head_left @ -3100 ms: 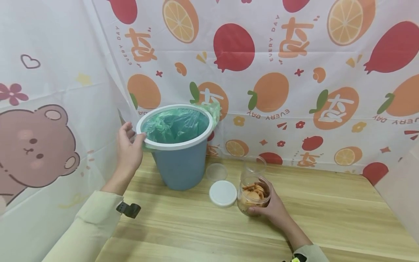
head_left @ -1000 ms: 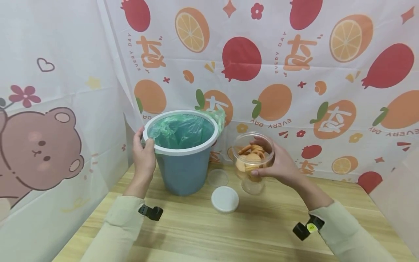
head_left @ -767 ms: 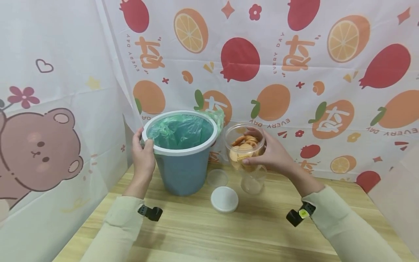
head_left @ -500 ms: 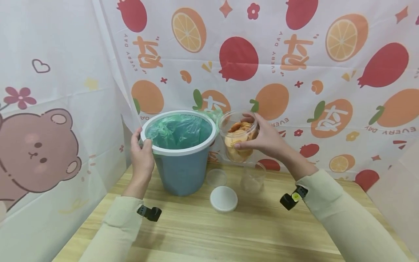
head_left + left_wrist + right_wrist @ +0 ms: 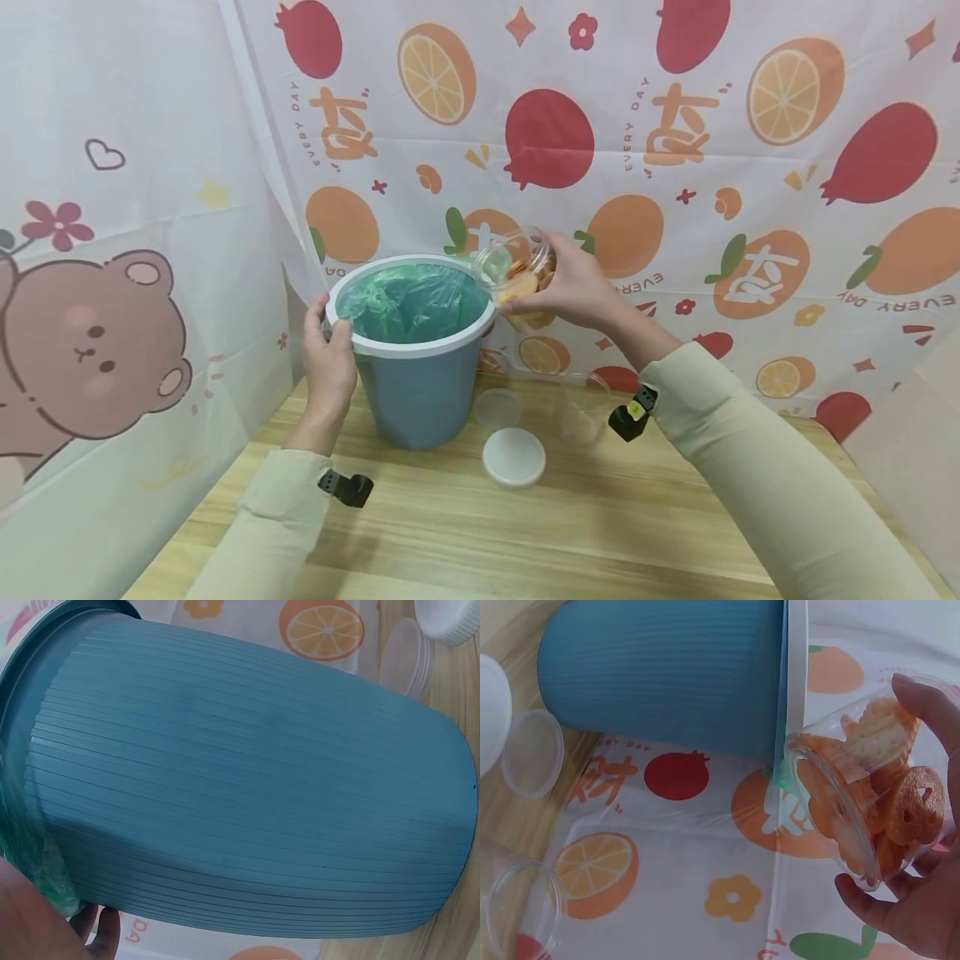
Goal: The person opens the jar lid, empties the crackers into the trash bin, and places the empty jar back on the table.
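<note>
My left hand (image 5: 330, 367) holds the rim of a blue trash can (image 5: 420, 400) on its left side, thumb over the white ring. In the left wrist view, its fingers (image 5: 105, 934) show below the can wall. A green plastic bag (image 5: 420, 300) lines the can. My right hand (image 5: 576, 285) grips a clear plastic jar (image 5: 517, 279), raised above the table and tilted left, its mouth right at the can's right rim. Cookies and crackers (image 5: 885, 735) lie inside the jar, close to its mouth in the right wrist view.
On the wooden table (image 5: 450, 533) lie a white screw lid (image 5: 514, 457) and a thin clear disc (image 5: 498, 408), right of the can. Behind them stands a clear container (image 5: 583, 408). Printed cloth (image 5: 547, 192) hangs at the back and left.
My right hand has lifted the jar off the table, carried it up and left to the can, and tipped it over. My left hand keeps its hold on the rim.
</note>
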Demonstrator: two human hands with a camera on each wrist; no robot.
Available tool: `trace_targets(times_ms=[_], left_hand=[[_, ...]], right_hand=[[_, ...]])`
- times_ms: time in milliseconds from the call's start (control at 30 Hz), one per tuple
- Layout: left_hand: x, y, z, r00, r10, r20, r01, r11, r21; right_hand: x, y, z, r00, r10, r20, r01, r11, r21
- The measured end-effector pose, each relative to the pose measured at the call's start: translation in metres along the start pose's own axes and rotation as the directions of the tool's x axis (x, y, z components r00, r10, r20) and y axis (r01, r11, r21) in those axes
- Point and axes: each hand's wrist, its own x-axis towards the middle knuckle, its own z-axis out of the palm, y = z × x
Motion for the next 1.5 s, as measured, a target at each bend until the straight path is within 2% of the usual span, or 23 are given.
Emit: trace_targets(times_ms=[267,433,700,833,1133,1500], left_hand=[[0.000,0.000,0.001,1.000,-0.026,-0.004,0.026,1.000,0.001],[-0.001,0.000,0.000,1.000,-0.017,-0.008,0.017,1.000,0.006],[-0.002,0.001,-0.001,1.000,-0.026,0.001,0.026,1.000,0.008],[-0.002,0.000,-0.001,1.000,-0.022,0.003,0.022,1.000,0.009],[-0.002,-0.001,-0.001,1.000,-0.018,-0.003,0.018,1.000,0.010],[-0.002,-0.001,-0.001,1.000,-0.018,-0.009,0.018,1.000,-0.003]], right_hand=[[0.014,-0.010,0.007,0.999,-0.035,0.041,0.037,0.999,-0.039],[0.021,-0.016,0.010,0.999,-0.016,0.045,0.022,0.990,-0.139],[0.026,-0.030,0.013,0.999,0.002,0.044,0.012,0.950,-0.312],[0.027,-0.035,0.016,0.999,-0.013,0.046,0.030,0.918,-0.395],[0.031,-0.045,0.025,0.997,-0.042,0.061,0.069,0.819,-0.570],[0.037,-0.052,0.033,0.994,-0.068,0.083,0.106,0.745,-0.658]])
